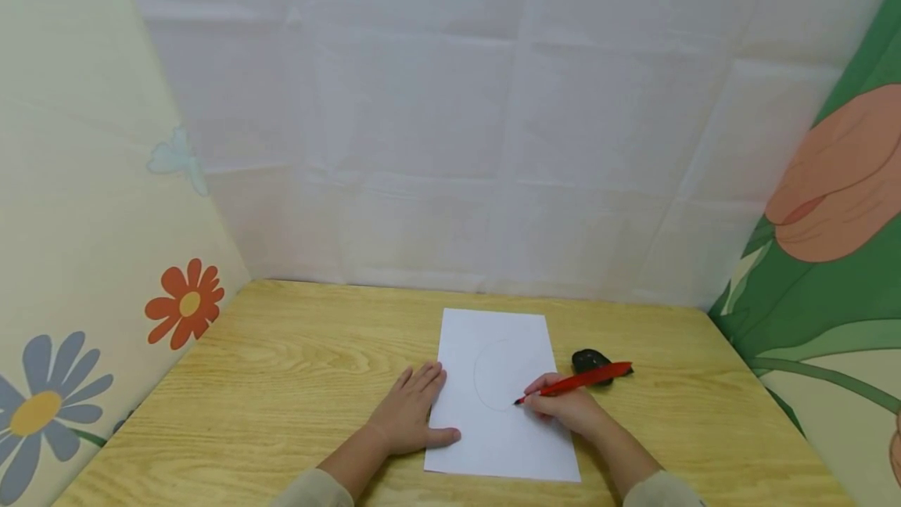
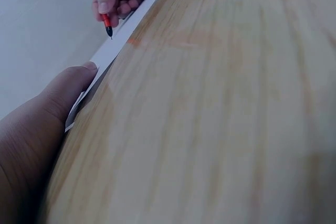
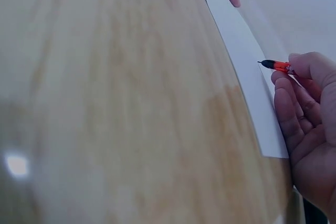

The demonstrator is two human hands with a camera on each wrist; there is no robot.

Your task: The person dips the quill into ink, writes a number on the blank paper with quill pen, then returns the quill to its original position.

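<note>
The right hand (image 1: 572, 409) has its grip drawn in on a red pen (image 1: 587, 378), which it pinches near the dark tip between thumb and fingers; the barrel slants back over the hand toward the right. The pen is above the right half of a white sheet of paper (image 1: 493, 448), its tip at the lower end of a thin curved line (image 1: 475, 378); whether the tip touches the paper is hard to tell.

The left hand (image 1: 408, 415) has a released grip, spread with its fingers extended at the sheet's left edge and its thumb resting on the paper's lower left part. The sheet lies on the wood-grain desk (image 1: 303, 366). A black object (image 1: 588, 360) lies on the desk just beyond the right hand, partly behind the pen.
</note>
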